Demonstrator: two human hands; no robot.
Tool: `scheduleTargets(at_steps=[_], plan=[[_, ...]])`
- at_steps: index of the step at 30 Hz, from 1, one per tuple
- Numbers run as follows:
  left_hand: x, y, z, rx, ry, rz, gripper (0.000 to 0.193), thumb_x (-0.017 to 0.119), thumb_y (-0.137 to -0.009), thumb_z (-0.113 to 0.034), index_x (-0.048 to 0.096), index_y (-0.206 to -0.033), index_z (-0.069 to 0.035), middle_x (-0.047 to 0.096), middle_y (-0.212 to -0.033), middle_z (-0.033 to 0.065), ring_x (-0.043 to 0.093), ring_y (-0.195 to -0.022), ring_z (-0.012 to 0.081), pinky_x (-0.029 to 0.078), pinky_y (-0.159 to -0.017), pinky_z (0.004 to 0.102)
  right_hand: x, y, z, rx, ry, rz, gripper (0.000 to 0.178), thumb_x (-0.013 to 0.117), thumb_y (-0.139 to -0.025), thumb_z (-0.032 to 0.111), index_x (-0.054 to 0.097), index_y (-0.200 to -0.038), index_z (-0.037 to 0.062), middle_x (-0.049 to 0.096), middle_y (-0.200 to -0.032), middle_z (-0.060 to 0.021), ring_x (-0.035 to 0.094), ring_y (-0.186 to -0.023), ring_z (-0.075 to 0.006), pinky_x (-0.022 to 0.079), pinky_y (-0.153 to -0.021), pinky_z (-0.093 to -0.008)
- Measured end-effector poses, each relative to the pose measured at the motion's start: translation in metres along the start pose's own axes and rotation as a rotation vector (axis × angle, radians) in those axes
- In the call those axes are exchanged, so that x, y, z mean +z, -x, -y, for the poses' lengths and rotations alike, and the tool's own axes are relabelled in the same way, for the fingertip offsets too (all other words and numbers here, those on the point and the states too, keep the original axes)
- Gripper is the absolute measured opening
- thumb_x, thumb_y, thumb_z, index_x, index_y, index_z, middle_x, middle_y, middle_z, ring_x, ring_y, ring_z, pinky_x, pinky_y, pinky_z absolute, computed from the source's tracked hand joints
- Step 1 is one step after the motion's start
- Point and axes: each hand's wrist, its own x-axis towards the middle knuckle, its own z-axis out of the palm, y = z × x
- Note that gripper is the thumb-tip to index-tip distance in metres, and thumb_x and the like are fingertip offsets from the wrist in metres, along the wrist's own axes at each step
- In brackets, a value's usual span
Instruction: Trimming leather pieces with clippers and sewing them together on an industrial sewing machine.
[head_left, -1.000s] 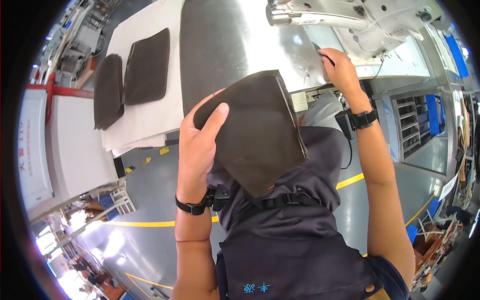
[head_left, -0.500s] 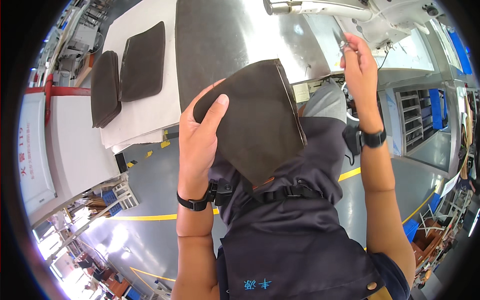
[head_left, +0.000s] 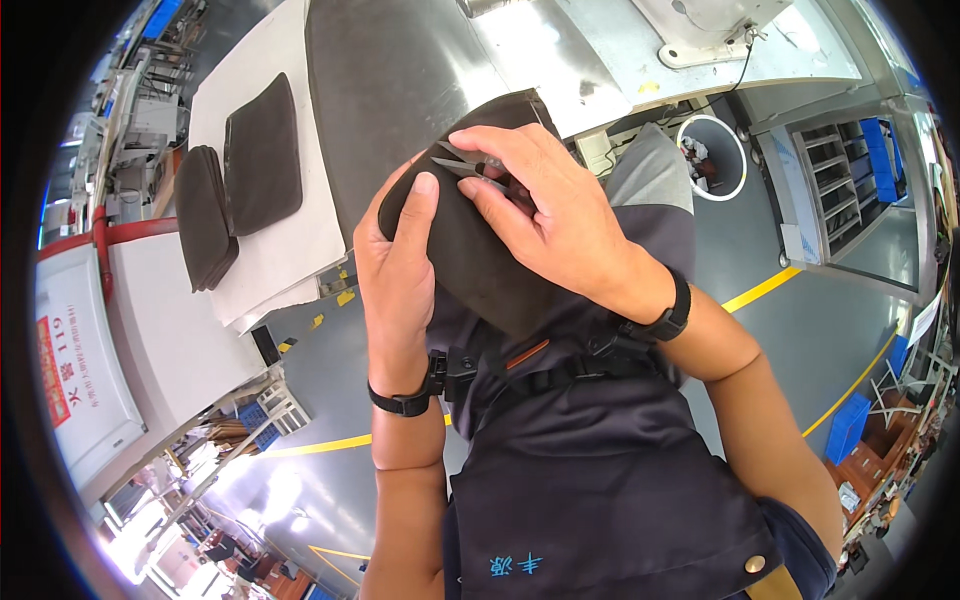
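A dark brown, pouch-like fabric piece (head_left: 490, 275) is held over my lap by my left hand (head_left: 395, 265), the thumb on top and the other fingers behind its left edge. My right hand (head_left: 575, 215) is closed around a small pair of thread snips (head_left: 460, 167). The snips' two pointed blades are spread apart above the fabric, near my left thumb. Whether they touch the fabric or a thread, I cannot tell. My right hand covers the snips' handle and part of the piece's right side.
A flat dark piece (head_left: 264, 155) and a stack of similar pieces (head_left: 205, 225) lie on white sheets (head_left: 325, 170) at the left. Ahead is a metal tabletop (head_left: 400, 70), with a white machine (head_left: 690, 30) at the right. A white-rimmed bin (head_left: 743, 160) stands below it.
My right hand has come down and left from beside the machine, bringing the snips over the fabric. My left hand still holds the piece. The view has shifted a little.
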Motion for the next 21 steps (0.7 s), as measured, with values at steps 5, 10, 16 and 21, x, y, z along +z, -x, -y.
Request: scheduleTargets(at_steps=[5, 10, 16, 21], plan=[[0.0001, 0.0017, -0.0006, -0.041, 0.017, -0.039, 0.034, 0.057, -0.105, -0.022, 0.066, -0.124, 0.005, 0.07, -0.114, 0.0079, 0.064, -0.104, 0.0129, 0.049, -0.094, 0.0269, 0.0013, 0.0005, -0.0011, -0.045, 0.049, -0.025, 0.036, 0.07, -0.092, 0.009, 0.061, -0.127, 0.0111, 0.064, -0.104, -0.0102, 0.067, -0.08, -0.031, 0.056, -0.066, -0.0372], [0.0, 0.0022, 0.0, -0.037, 0.019, -0.029, 0.034, 0.058, -0.105, -0.022, 0.067, -0.124, 0.005, 0.07, -0.113, 0.0076, 0.064, -0.103, 0.0129, 0.05, -0.094, 0.0269, 0.0027, 0.0012, 0.0009, -0.042, 0.049, -0.018, 0.034, 0.069, -0.092, 0.01, 0.061, -0.126, 0.0107, 0.064, -0.105, -0.0104, 0.067, -0.08, -0.0316, 0.056, -0.065, -0.038], [-0.0008, 0.0025, 0.0009, -0.048, 0.033, -0.036, 0.034, 0.058, -0.105, -0.022, 0.067, -0.123, 0.005, 0.07, -0.112, 0.0076, 0.064, -0.102, 0.0128, 0.05, -0.093, 0.0266, 0.0049, 0.002, -0.0004, -0.052, 0.076, -0.018, 0.034, 0.069, -0.093, 0.011, 0.061, -0.126, 0.0107, 0.063, -0.102, -0.0103, 0.067, -0.079, -0.0312, 0.056, -0.064, -0.0379], [-0.0033, 0.0034, 0.0041, -0.042, 0.051, -0.04, 0.033, 0.057, -0.105, -0.022, 0.067, -0.122, 0.005, 0.07, -0.111, 0.007, 0.064, -0.101, 0.0123, 0.049, -0.092, 0.0256, 0.0035, 0.003, 0.0004, -0.08, 0.116, -0.003, 0.034, 0.068, -0.093, 0.011, 0.061, -0.127, 0.0108, 0.063, -0.102, -0.01, 0.067, -0.077, -0.0308, 0.056, -0.063, -0.0377]])
